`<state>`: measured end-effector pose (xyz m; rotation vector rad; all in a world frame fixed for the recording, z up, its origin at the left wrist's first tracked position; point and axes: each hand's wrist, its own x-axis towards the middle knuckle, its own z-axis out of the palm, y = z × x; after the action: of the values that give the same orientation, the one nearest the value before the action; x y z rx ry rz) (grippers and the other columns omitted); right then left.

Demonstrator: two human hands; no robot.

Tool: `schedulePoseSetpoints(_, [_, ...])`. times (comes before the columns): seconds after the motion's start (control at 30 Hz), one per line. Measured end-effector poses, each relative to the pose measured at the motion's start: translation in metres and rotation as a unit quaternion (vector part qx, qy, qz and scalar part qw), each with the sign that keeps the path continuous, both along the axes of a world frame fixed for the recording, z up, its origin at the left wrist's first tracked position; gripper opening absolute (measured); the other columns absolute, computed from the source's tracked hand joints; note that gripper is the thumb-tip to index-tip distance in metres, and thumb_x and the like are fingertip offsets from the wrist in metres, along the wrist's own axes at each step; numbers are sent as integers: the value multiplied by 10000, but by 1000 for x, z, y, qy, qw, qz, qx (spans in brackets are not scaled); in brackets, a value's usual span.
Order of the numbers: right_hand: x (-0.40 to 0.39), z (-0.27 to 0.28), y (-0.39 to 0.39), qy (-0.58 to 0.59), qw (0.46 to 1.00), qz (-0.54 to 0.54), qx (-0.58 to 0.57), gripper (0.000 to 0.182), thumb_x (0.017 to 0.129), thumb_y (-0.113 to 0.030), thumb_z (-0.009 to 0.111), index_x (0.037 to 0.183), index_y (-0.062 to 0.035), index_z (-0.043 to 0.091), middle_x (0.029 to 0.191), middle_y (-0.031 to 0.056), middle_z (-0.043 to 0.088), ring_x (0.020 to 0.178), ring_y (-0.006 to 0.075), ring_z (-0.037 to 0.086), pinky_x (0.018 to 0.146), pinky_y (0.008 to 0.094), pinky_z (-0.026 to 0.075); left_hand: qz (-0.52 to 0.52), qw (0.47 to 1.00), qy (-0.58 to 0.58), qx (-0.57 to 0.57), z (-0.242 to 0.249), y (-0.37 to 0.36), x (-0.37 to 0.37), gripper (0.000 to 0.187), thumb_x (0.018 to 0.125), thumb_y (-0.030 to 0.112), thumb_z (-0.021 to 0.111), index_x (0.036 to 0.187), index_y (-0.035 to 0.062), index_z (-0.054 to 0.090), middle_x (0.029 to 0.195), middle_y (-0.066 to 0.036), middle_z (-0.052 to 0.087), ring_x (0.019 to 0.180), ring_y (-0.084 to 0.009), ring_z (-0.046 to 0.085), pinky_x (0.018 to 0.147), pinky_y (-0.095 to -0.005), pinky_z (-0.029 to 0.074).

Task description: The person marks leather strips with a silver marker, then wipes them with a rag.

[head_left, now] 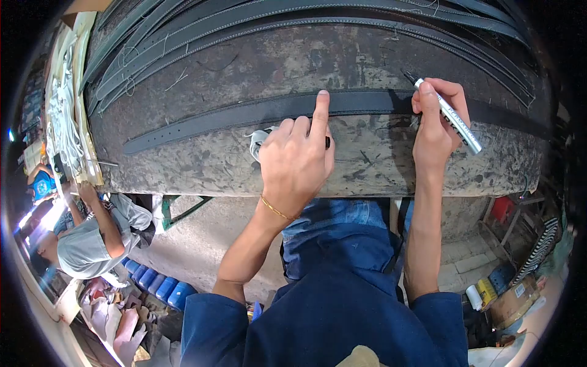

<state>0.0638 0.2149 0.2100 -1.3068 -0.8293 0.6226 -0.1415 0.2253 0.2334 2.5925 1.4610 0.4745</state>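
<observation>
A belt, lying nine-to-three across the table, is pinned by the left hand; a marker is gripped by the right hand at three o'clock.

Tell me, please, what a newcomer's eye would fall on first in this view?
Probably the right hand holding a silver marker on a dark belt across the worn workbench. The left hand pins the belt with its forefinger. More belts lie behind.

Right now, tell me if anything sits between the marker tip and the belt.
Nothing visible does. The right hand holds the marker with its tip at the belt, while the left hand presses one finger on the belt farther along.
</observation>
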Motion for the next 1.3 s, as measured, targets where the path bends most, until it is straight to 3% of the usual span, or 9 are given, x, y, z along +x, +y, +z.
schedulePoseSetpoints(0.63, [1,-1,0,5,1000,-6,-1,135,904,-104,719,966,-10,644,796,-4,634,655,9,507,563,165,380,33,999,11,-36,7,1,7,455,850,108,630,1304,132,610,637,-48,545,560,-223,553,507,-376,436])
schedulePoseSetpoints(0.73, [2,-2,-1,13,999,-41,13,124,911,-84,696,966,2,626,783,21,628,648,32,517,561,185,393,29,999,16,-11,4,1,6,508,786,114,686,1290,126,620,624,-20,497,564,-180,522,493,-331,458])
schedulePoseSetpoints(0.9, [2,6,1,152,979,-112,80,91,910,-16,638,955,30,573,745,60,590,615,86,515,537,232,404,24,1000,14,-4,4,1,6,494,790,108,680,1281,114,621,621,-21,498,551,-180,516,491,-325,457])
schedulePoseSetpoints(0.93, [3,6,-2,126,986,-92,60,50,924,15,587,973,14,575,807,61,556,639,98,488,587,271,405,22,1000,15,-7,4,1,6,489,792,105,678,1278,109,621,621,-22,498,548,-180,515,489,-324,456])
schedulePoseSetpoints(1.1, [1,5,-1,80,993,-86,31,83,904,0,637,960,12,577,760,41,584,629,60,505,541,216,385,25,999,22,-10,7,2,7,487,792,99,674,1276,108,620,624,-22,507,547,-183,517,488,-326,451])
schedulePoseSetpoints(1.23, [3,5,-2,110,988,-88,63,98,906,6,639,985,5,582,796,44,597,635,63,510,545,217,398,26,999,18,-7,5,1,8,486,795,100,670,1278,114,619,620,-23,513,544,-188,522,490,-330,450])
schedulePoseSetpoints(1.3, [2,7,-1,183,972,-120,91,139,906,-4,659,1030,0,595,821,49,622,649,76,538,569,218,437,25,999,15,-16,7,1,7,480,801,104,664,1278,117,620,625,-29,532,558,-196,545,501,-340,459])
